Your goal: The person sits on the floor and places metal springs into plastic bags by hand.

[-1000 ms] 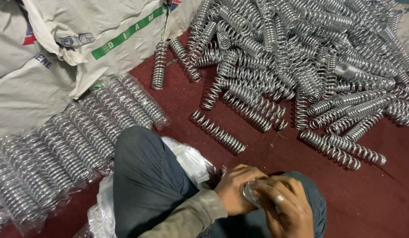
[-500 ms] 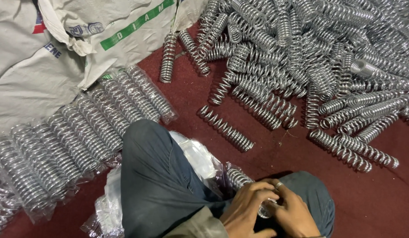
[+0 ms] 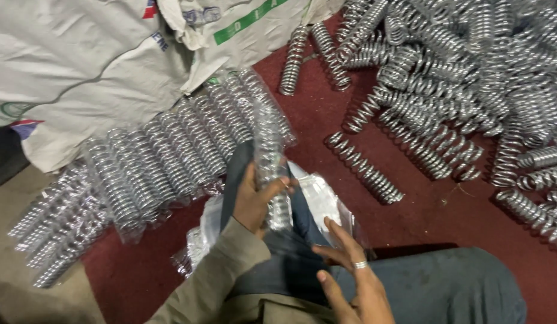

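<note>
My left hand grips a shiny metal coil spring in a clear plastic sleeve, held upright above my knee. My right hand, a ring on one finger, hovers open and holds nothing, just below and right of the spring, above my dark trouser leg. A row of bagged springs lies side by side to the left of my left hand. A small heap of clear plastic sleeves rests beside my knee.
A big loose pile of bare coil springs covers the dark red floor at the upper right; one spring lies apart nearer me. White woven sacks fill the upper left.
Both hands were together at a spring low in view. Now my left hand has lifted the sleeved spring up and left, and my right hand has let go and opened. The camera swung left.
</note>
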